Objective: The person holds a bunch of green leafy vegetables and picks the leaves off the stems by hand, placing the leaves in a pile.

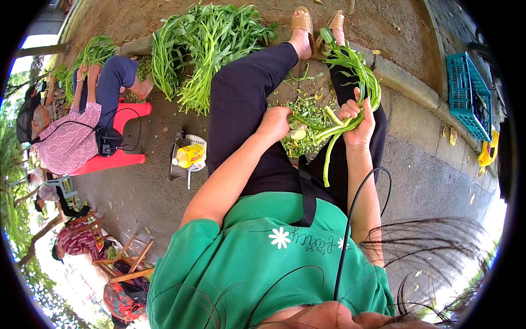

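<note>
My right hand (359, 123) is wrapped round a bunch of water spinach (350, 68), its leafy ends arching up past the hand over my right leg. Pale cut stem ends stick out on the inner side, and one stem hangs down toward my lap. Level with it, my left hand (275, 124) is closed, its fingertips pinching a dark green leafy strand (304, 119) that reaches toward those stems. Below and between my knees lies a heap of torn leaves and scraps (300, 143), partly covered by the strand.
A large pile of water spinach (219, 46) lies beyond my left knee. Left of me are a dustpan (179, 164), a white basket (198, 143) and a yellow-labelled bottle (188, 156). A person on a red stool (129, 116) handles greens. A teal crate (466, 96) stands right.
</note>
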